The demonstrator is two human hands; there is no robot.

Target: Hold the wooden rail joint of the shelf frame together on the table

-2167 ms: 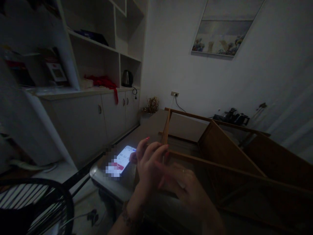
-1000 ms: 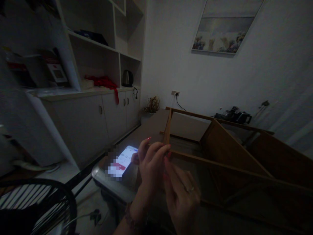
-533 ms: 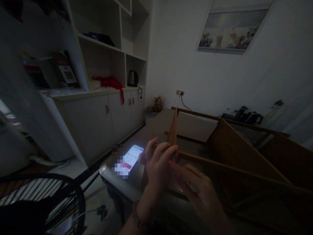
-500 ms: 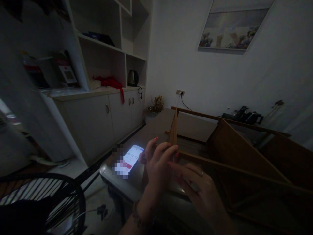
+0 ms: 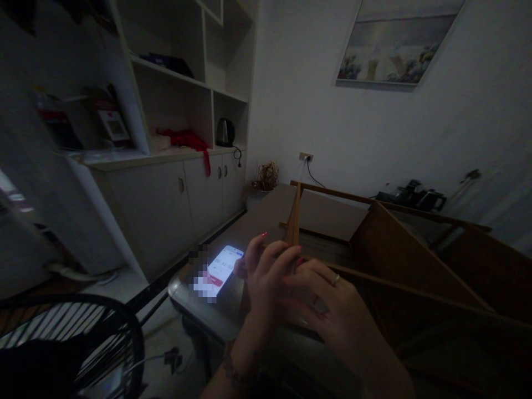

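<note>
Meeting above the table [image 5: 203, 307], left hand [image 5: 266, 282] and right hand [image 5: 338, 302] overlap at the fingertips in this view. Left fingers half curled, forefinger raised; right thumb and fingers bent in, slightly apart, facing the left palm. Can't tell if either grips anything: too dark, any small item between them is hidden. Left hand probably steadies for the right. Ring [image 5: 335, 280] on the right, bracelet [image 5: 239, 371] on the left wrist. Phone [image 5: 224, 269] lies screen up and lit, just beside the left thumb, likely so the readout can be seen. Wooden frame [image 5: 399, 244] sits right behind the hands, running off to the right, probably laid on its side for reach; contact with the fingers unclear. Panels split it into open bays, contents too dark to read. Beyond, pot [image 5: 257, 198] holds a dried plant [image 5: 269, 174]. White cabinet [image 5: 153, 210]: doors closed, contents hidden; above, one compartment holds a kettle [image 5: 225, 133], the next a red cloth [image 5: 185, 139] hanging over the edge, seemingly loosely piled.
</note>
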